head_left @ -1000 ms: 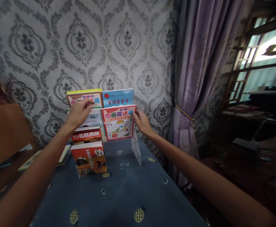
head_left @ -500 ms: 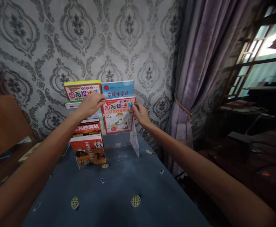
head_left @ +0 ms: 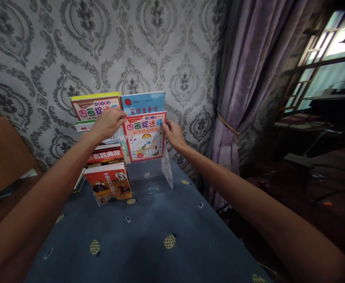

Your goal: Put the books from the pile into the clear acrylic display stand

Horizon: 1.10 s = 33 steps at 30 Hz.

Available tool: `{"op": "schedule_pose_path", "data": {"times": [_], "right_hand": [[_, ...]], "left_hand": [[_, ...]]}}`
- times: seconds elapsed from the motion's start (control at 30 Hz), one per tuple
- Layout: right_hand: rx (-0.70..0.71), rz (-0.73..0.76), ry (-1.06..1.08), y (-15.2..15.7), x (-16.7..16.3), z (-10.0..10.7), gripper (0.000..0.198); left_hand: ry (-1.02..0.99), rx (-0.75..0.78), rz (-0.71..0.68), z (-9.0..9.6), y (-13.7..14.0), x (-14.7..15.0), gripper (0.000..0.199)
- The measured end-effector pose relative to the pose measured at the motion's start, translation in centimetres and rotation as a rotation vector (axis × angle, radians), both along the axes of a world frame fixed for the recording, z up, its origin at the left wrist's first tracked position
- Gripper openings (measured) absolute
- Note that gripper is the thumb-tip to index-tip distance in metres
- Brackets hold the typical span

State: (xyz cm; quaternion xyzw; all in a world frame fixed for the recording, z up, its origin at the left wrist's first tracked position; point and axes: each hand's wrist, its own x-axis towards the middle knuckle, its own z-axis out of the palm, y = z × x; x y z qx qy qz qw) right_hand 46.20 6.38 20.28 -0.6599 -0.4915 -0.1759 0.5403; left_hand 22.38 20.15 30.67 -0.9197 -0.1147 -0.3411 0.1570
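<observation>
A red-bordered picture book (head_left: pixel 145 137) stands upright on the right side of a clear tiered book rack (head_left: pixel 166 171), in front of a light blue book (head_left: pixel 142 101). My right hand (head_left: pixel 174 133) pinches its right edge near the top corner. At its upper left corner, my left hand (head_left: pixel 109 122) is closed with the fingertips on the edge. Left of it on the rack stand a yellow-topped picture book (head_left: pixel 85 108), a red book (head_left: pixel 104 155) and an orange book with horses (head_left: pixel 109 184) at the front. My left hand partly covers the books behind it.
The rack stands on a table with a dark blue patterned cloth (head_left: pixel 137 239), against a patterned wall. A brown box (head_left: pixel 7 153) is at the left. A purple curtain (head_left: pixel 234 98) hangs at the right, beside dark furniture and cables.
The view has shifted slightly, so the rack and books sit a little higher and further left. Both hands keep their places on the red-bordered book.
</observation>
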Motion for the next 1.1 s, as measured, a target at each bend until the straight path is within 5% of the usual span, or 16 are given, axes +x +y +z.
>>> {"op": "schedule_pose_path", "data": {"times": [1.1], "right_hand": [[0.031, 0.04, 0.121, 0.82, -0.08, -0.67, 0.039]], "left_hand": [[-0.003, 0.069, 0.008, -0.37, -0.8, -0.04, 0.031]]}}
